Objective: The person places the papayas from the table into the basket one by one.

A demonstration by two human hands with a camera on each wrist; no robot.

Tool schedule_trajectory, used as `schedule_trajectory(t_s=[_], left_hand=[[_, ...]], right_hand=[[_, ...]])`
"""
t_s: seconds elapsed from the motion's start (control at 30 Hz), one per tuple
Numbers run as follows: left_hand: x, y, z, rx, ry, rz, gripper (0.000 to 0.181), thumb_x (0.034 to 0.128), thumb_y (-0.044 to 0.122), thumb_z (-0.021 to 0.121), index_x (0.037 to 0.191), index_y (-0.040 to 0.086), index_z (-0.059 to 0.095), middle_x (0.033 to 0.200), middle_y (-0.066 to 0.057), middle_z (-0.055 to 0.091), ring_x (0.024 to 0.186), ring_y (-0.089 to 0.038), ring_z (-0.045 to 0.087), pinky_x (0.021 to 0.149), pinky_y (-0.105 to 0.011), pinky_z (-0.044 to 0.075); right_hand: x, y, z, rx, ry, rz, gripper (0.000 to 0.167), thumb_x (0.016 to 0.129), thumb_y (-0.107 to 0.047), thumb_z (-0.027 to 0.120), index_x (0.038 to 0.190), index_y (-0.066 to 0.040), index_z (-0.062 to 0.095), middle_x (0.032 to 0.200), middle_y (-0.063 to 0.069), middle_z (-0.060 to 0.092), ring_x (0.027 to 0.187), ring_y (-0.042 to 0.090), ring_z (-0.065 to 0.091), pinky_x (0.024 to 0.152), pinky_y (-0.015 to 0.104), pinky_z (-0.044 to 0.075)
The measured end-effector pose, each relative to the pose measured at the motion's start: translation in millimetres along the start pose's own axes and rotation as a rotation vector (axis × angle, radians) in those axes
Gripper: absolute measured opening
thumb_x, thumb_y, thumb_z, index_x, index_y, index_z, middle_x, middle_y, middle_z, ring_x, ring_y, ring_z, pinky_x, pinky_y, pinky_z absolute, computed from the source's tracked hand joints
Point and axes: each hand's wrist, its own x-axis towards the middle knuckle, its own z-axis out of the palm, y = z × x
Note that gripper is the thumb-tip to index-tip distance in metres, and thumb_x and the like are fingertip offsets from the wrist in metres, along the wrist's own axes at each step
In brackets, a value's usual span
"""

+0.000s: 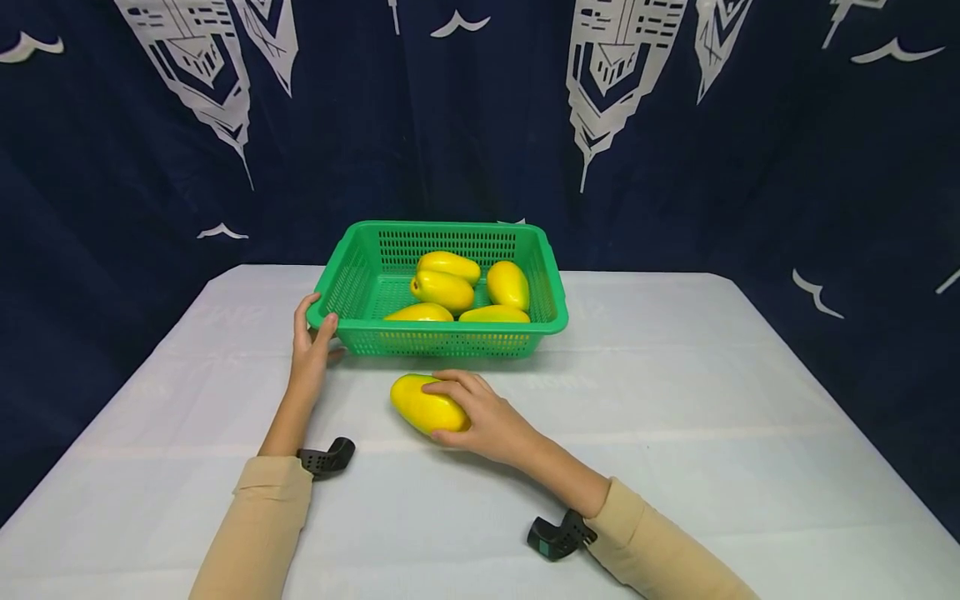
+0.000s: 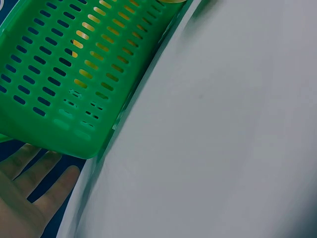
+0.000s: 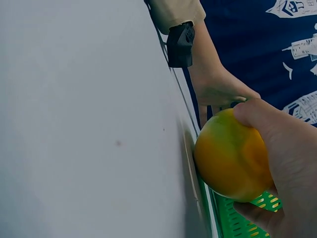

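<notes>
A yellow mango [image 1: 423, 403] with a greenish tint is in my right hand [image 1: 487, 417], just in front of the basket. My thumb and fingers grip it from the right; in the right wrist view the mango [image 3: 230, 156] sits between thumb and fingers. My left hand [image 1: 309, 354] holds the front left corner of a green plastic basket [image 1: 442, 337], thumb and index finger at its rim. From the left wrist, the other fingers [image 2: 59, 191] appear spread by that corner. Several more mangoes [image 1: 444, 290] lie inside the basket, the front ones partly hidden by its wall.
A white cloth covers the table [image 1: 675, 400], and the basket stands near its far edge. Behind hangs a dark blue curtain [image 1: 480, 133] with white prints. Black wrist devices are strapped on both forearms, below beige sleeves [image 1: 258, 517].
</notes>
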Motion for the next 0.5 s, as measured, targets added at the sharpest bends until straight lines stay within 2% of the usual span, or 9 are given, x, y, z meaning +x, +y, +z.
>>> schedule_trajectory(t_s=[0.5], left_hand=[[1.3, -0.1, 0.1, 0.02, 0.0, -0.001, 0.052, 0.0947, 0.04, 0.041, 0.141, 0.035, 0.018, 0.13, -0.009, 0.037, 0.097, -0.002, 0.049, 0.086, -0.047, 0.043]], right_hand=[[2.7, -1.9, -3.6, -0.019, 0.064, -0.024, 0.053, 0.078, -0.032, 0.068, 0.127, -0.025, 0.05, 0.134, -0.004, 0.045, 0.121, 0.019, 0.042, 0.094, 0.042, 0.041]])
